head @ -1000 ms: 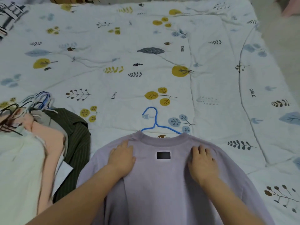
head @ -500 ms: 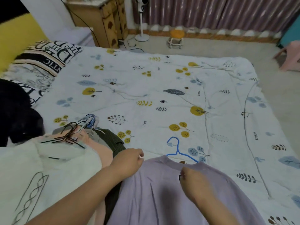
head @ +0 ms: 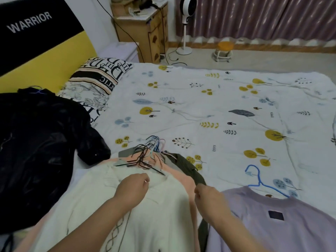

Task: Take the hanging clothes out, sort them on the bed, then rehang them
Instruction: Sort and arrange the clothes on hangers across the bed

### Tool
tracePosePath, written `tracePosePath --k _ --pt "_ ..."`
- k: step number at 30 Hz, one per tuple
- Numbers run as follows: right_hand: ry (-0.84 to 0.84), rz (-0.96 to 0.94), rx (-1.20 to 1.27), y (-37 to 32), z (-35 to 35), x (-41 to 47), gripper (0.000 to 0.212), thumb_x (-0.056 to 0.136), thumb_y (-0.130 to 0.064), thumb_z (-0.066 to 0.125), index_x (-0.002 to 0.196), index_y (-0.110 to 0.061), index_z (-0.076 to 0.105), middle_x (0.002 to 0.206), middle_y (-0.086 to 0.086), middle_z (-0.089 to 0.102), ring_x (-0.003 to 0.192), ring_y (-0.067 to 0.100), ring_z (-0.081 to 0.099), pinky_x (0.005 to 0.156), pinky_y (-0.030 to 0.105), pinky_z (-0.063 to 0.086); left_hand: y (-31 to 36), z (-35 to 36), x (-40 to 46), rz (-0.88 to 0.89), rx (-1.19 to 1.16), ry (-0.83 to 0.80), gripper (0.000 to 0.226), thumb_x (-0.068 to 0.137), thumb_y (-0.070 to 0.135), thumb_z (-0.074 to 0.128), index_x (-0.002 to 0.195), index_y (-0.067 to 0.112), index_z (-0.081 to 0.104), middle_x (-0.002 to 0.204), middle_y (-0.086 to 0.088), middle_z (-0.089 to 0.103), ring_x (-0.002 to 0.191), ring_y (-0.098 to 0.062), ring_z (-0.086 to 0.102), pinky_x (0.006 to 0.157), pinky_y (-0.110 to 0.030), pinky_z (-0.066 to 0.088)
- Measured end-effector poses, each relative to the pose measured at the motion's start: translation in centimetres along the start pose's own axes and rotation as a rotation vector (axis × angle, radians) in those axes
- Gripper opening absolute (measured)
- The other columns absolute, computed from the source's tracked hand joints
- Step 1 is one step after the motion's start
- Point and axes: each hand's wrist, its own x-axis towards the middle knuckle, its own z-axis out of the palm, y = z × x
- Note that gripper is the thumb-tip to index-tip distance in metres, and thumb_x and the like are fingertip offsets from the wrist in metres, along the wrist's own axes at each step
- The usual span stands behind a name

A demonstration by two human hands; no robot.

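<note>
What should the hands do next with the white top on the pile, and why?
Probably lift the white top off the pile by its collar. Both hands, left hand and right hand, hover with curled fingers over it, it lies uppermost, and the purple sweater already lies flat apart.

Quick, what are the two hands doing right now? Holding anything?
Left hand: fingers curled over the white sweater; whether it holds anything cannot be told.
Right hand: fingers curled beside the peach top; a grip cannot be told.
</note>
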Motion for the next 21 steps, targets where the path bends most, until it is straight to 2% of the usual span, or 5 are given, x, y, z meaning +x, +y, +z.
tracePosePath --k 5,10,13,18,21 --pt "-0.011 -0.046 0.007 -5.0 3.9 3.6 0.036 0.096 -0.021 0.038 0.131 -0.017 0.044 0.130 0.004 0.051 0.121 0.023 0.044 0.095 0.030 0.037 -9.4 1.2 1.5 -0.149 0.062 0.027 0.033 0.095 0.020 0.037 0.125 0.022 0.050 0.126 0.003 0.053 0.114 -0.016 0.049 0.089 -0.027 0.041" --pt "0.014 -0.041 -0.071 -7.0 7.3 7.2 0.049 0.096 -0.027 0.039 0.142 -0.018 0.025 0.141 0.002 0.038 0.128 0.021 0.038 0.102 0.030 0.032 -16.9 2.5 3.8 -0.272 0.179 0.032 0.050 0.096 0.017 0.033 0.145 0.020 0.021 0.153 0.000 0.020 0.136 -0.017 0.026 0.105 -0.029 0.028" --pt "-0.028 0.014 -0.086 -7.1 8.8 8.6 0.046 0.098 -0.028 0.035 0.142 -0.019 0.023 0.138 0.003 0.039 0.125 0.022 0.039 0.098 0.031 0.035 -20.1 3.0 6.1 -0.307 0.175 0.036 0.055 0.098 0.020 0.029 0.148 0.019 0.006 0.157 0.000 0.005 0.142 -0.016 0.016 0.111 -0.033 0.023" --pt "0.046 0.070 -0.134 -6.9 10.2 9.8 0.028 0.097 -0.023 0.037 0.122 -0.015 0.046 0.117 0.007 0.050 0.112 0.028 0.047 0.083 0.036 0.038 -21.7 3.8 9.6 -0.244 0.149 -0.016 0.045 0.098 0.031 0.034 0.141 0.019 0.030 0.140 -0.002 0.037 0.127 -0.021 0.038 0.101 -0.033 0.032" --pt "0.185 0.023 -0.081 -7.0 11.0 10.4 0.011 0.086 -0.010 0.052 0.095 -0.010 0.058 0.088 0.011 0.059 0.084 0.034 0.059 0.062 0.036 0.034 -21.9 3.5 10.6 -0.244 0.177 0.018 0.039 0.096 0.036 0.041 0.132 0.020 0.042 0.125 -0.002 0.047 0.118 -0.021 0.044 0.094 -0.032 0.035"
